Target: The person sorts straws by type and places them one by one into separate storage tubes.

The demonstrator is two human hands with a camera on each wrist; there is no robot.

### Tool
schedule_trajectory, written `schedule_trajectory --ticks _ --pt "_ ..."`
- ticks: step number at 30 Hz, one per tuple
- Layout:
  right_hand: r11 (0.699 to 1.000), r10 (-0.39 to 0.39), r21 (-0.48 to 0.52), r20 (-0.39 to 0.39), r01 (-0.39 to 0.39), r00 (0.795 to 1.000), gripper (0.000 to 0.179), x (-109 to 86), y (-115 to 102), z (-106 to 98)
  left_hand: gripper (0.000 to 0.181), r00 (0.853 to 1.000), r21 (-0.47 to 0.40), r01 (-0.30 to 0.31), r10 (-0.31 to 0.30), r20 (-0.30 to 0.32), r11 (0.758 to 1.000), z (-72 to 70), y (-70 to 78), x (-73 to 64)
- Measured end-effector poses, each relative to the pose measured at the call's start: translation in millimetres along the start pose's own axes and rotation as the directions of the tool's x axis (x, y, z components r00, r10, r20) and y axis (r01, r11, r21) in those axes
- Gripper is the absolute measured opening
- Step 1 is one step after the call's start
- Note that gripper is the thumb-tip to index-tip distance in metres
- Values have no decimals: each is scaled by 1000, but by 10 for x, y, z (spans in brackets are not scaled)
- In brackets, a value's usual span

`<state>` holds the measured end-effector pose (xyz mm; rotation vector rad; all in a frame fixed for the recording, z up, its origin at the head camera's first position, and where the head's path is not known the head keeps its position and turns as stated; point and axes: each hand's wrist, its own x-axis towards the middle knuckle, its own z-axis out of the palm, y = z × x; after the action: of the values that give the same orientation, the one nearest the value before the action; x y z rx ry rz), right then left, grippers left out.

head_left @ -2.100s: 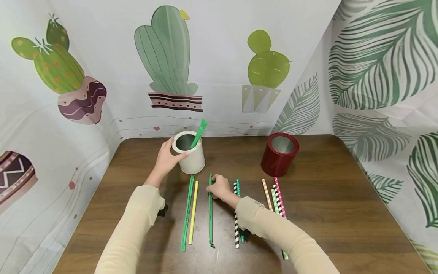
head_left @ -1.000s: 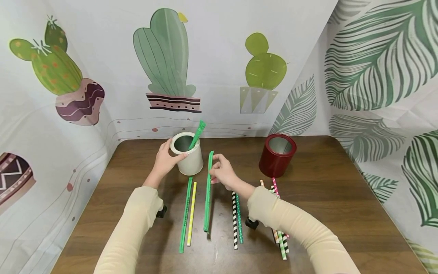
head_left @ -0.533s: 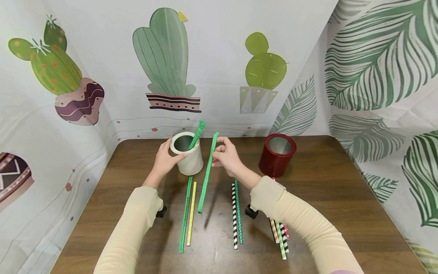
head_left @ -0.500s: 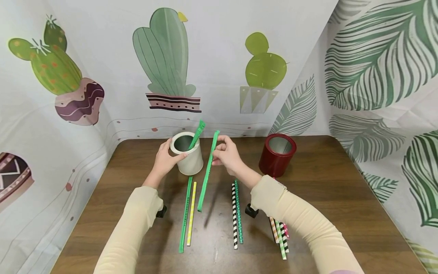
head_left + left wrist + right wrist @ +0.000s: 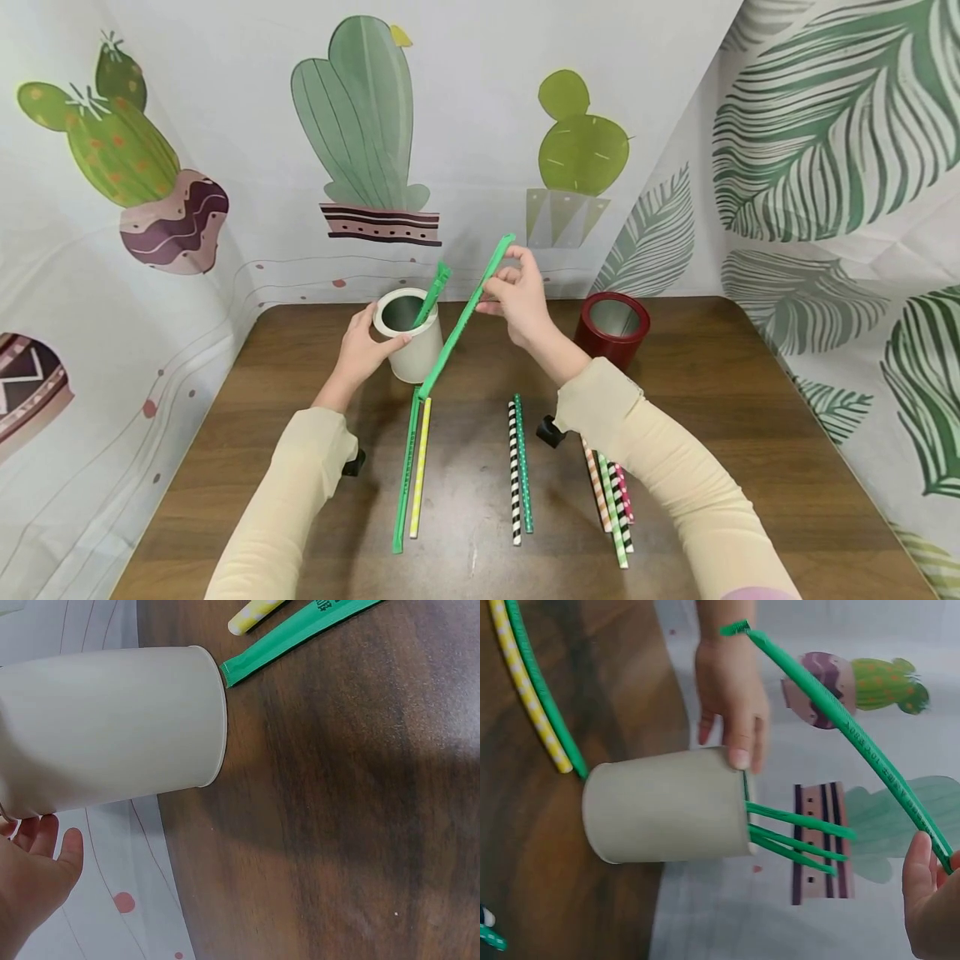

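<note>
My left hand (image 5: 360, 350) holds the upper rim of an upright white can (image 5: 417, 357), thumb in front and fingers at its left side. Several green wrapped straws (image 5: 799, 818) stick out of the can's mouth in the right wrist view; from the head they overlap. My right hand (image 5: 521, 298) pinches another green wrapped straw (image 5: 467, 315) near its upper end. That straw slants in the air to the right of the can, its lower end in front of the can's base. A green wrapped straw (image 5: 407, 483) and a yellow-patterned straw (image 5: 421, 475) lie before the can.
A dark red can (image 5: 613, 329) stands at the back right, partly behind my right forearm. A black-striped straw (image 5: 514, 483) and a teal dotted straw (image 5: 523, 475) lie mid-table. Several patterned straws (image 5: 611, 504) lie partly under the right sleeve. A printed cloth (image 5: 480, 150) hangs behind.
The right hand has picked the green wrapped straw off the table, raised it and tilted it, its top moving up and rightward. The left hand has stayed on the white can.
</note>
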<state>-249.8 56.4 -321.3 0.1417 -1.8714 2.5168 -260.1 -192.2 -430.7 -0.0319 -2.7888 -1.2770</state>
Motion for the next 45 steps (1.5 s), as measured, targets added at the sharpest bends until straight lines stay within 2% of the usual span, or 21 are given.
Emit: schedule_trajectory --ticks 5,9,16,20,27,31,37,45 --pt "996 -68 60 -47 71 997 40 70 -143 16 93 1000 6 -5 5 -3 1000 0 -8 11" --pt "982 -148 103 -75 155 986 39 90 -236 21 93 1000 2 -9 9 -4 1000 1 -20 23" --pt "942 -280 145 -162 304 946 36 137 -267 55 96 1000 0 -7 7 -7 1000 -4 -24 28" --pt "928 -313 143 -202 344 928 36 179 -214 73 94 1000 0 -15 15 -15 1000 -1 -18 26" --pt "927 -333 99 -222 360 917 33 233 -54 116 92 1000 -1 -16 16 -17 1000 3 -6 25" --pt "931 -332 79 -221 356 917 31 268 27 153 92 1000 -6 -9 9 -13 1000 2 -3 22" --pt "943 -302 74 -229 326 925 30 334 132 215 92 1000 -7 -14 14 -17 1000 3 -3 21" --pt "968 -240 0 -267 250 933 24 390 293 242 92 1000 -15 -9 9 -13 1000 -7 16 -1"
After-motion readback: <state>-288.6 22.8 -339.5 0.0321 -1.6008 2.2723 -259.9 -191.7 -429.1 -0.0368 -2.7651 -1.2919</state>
